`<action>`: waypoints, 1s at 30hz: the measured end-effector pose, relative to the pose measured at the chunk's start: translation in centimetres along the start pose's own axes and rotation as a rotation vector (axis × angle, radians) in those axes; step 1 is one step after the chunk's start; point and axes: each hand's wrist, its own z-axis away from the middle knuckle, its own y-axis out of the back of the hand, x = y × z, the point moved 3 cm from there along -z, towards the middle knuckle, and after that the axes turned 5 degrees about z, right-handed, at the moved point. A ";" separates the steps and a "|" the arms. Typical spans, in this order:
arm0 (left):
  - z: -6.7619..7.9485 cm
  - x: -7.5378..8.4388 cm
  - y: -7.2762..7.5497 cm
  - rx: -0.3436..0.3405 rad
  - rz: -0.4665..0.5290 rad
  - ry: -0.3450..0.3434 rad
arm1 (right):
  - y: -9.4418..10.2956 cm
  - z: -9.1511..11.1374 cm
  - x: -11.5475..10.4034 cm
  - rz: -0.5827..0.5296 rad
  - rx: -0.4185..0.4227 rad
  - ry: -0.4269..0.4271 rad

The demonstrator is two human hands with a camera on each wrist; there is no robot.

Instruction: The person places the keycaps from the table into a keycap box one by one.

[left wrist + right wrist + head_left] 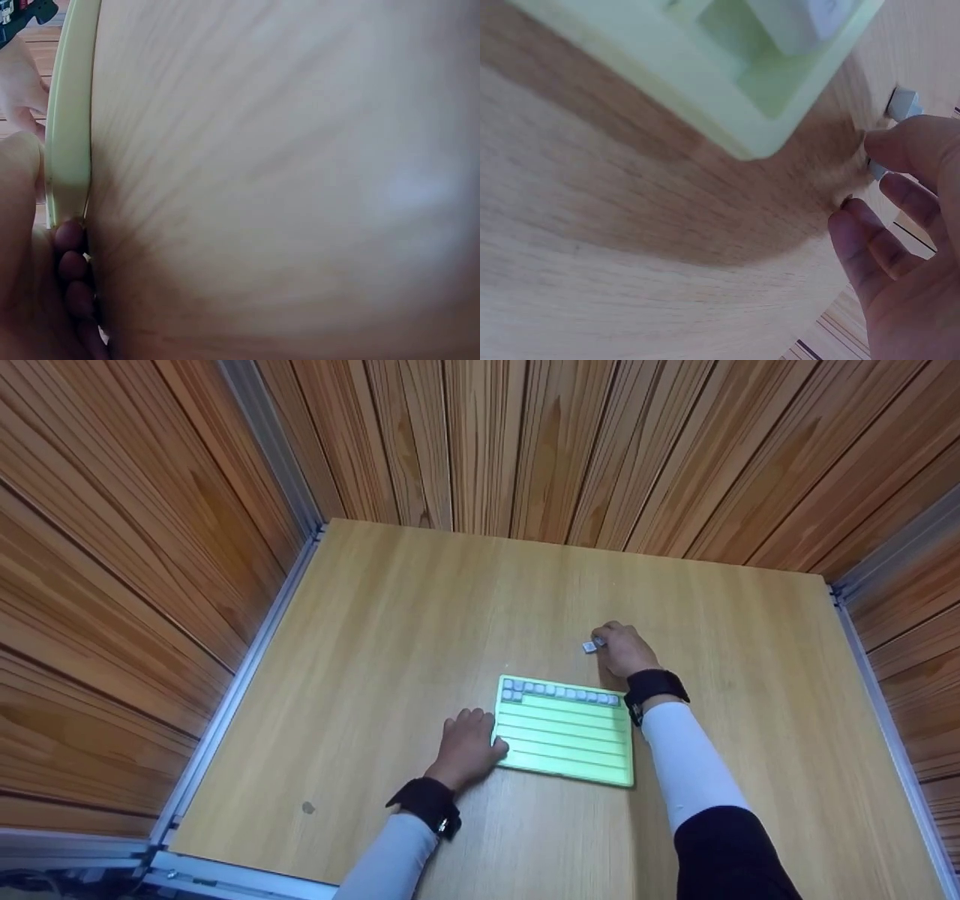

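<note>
On the table lies a pale green tray (570, 744) with long rows. Small grey-white keycaps (561, 691) fill its far row, and two more sit at the left of the second row. My left hand (469, 745) grips the tray's left edge, thumb over the rim; the left wrist view shows its fingertips (70, 235) against the tray's side (71, 112). Beyond the tray, my right hand (626, 649) pinches a keycap (877, 170) between thumb and index finger, partly hidden by them. Another keycap (904, 103) lies just beside the thumb.
Wooden plank walls (487, 442) enclose the wood-grain table (405, 622) at the back and sides, with metal rails (247, 679) along the edges. A small dark spot (308, 808) marks the table at the front left.
</note>
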 end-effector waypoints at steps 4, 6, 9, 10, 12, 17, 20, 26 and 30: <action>0.0 -0.1 -0.1 0.011 0.001 -0.006 | -0.3 0.0 0.5 -0.040 0.024 -0.012; 0.0 -0.1 -0.2 0.009 -0.004 -0.006 | -0.4 0.1 0.7 -0.080 0.033 -0.025; 0.0 -0.1 -0.1 0.003 -0.003 -0.003 | -0.4 0.3 0.8 -0.097 0.040 -0.040; 0.0 -0.1 -0.1 0.003 -0.006 -0.003 | -0.4 0.3 0.8 -0.096 0.041 -0.038; 0.0 -0.1 0.0 0.003 -0.006 -0.001 | -0.4 0.5 0.8 -0.083 0.043 -0.038; 0.1 0.0 0.1 0.003 -0.007 0.003 | -0.5 0.9 1.0 -0.102 0.041 -0.082; 0.0 0.0 0.1 -0.002 -0.012 0.008 | -0.4 1.2 1.0 -0.118 0.050 -0.091; 0.1 0.0 0.1 -0.007 -0.012 0.009 | -0.5 2.2 0.7 -0.181 0.077 -0.118; 0.2 0.1 0.2 0.002 -0.004 0.002 | -0.6 3.1 0.4 -0.257 0.081 -0.146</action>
